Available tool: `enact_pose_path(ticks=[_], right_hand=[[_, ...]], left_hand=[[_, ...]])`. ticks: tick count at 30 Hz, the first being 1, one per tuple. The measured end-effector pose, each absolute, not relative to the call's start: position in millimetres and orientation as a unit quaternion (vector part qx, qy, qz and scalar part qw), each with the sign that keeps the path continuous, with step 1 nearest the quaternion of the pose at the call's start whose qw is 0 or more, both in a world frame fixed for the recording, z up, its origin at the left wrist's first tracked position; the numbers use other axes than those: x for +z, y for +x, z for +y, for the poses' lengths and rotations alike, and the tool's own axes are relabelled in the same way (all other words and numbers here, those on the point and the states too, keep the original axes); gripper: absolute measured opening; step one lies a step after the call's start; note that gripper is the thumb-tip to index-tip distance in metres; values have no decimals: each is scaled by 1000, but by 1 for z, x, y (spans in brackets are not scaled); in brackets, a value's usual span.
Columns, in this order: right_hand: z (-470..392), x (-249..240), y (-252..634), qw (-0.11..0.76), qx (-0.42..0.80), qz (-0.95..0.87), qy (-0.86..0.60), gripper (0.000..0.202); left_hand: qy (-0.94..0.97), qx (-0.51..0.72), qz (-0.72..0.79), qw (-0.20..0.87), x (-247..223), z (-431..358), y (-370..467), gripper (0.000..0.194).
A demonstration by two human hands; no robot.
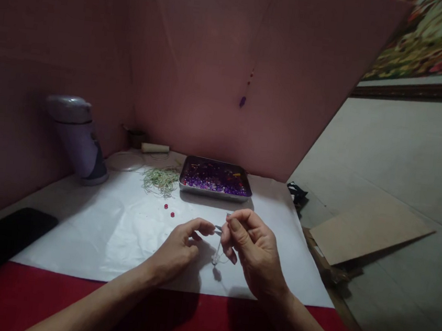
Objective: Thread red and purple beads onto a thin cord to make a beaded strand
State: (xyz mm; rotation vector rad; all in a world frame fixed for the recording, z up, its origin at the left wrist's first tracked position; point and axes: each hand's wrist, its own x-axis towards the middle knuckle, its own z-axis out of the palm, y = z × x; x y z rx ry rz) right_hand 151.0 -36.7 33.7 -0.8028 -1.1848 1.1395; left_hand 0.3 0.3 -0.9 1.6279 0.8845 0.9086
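My left hand [180, 248] is half curled above the white sheet, its index finger stretched towards the right hand. Between the two hands show thin grey points [218, 229], too small to name. My right hand [257, 251] pinches thumb against index finger, with a fine thread [218, 248] running down from its fingertips. On that thread hangs a small cluster of clear beads [215, 259], just above the sheet. Whatever the left fingers hold is too small to make out. Two red beads [166, 206] lie on the sheet beyond my left hand.
A metal tray [215, 194] of mostly purple beads stands at the back, beside a tangle of pale green thread [161, 180]. To the left are a purple flask [77, 140] and a dark flat object [7, 240]. Pink panels [199, 68] enclose the back.
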Motion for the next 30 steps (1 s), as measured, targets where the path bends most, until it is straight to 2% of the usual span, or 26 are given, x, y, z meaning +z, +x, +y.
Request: enact_pose_path(ticks=[3,8,13,16,19,21,27,30], right_hand=[[-36,35,153,616,494,-512,-339,17],[-38,38,153,625,494,-506,-331,16],[-38,38,156,636,494,-492,-331,13],[-34,35,158,643,484,-477,-353,16],[-27,28,161,634,471,-473,-391,18],[-21,21,162,624,461,-472,-419,19],[-9,0,166,609,456,-467,-450,19],[-8,-4,166,608,459,-463,-453,20]], left_hand=[[675,371,327,548,-1,-1,2,42],[650,342,288,614,-2,-7,9,20],[652,328,298,616,-6,-7,12,15],[716,310,329,532,-12,-4,7,13],[816,296,352,350,-20,-1,2,19],[846,279,358,280,-23,0,-2,24],[852,232,404,238,-16,11,-12,40],[812,280,442,257,-7,16,-16,32]])
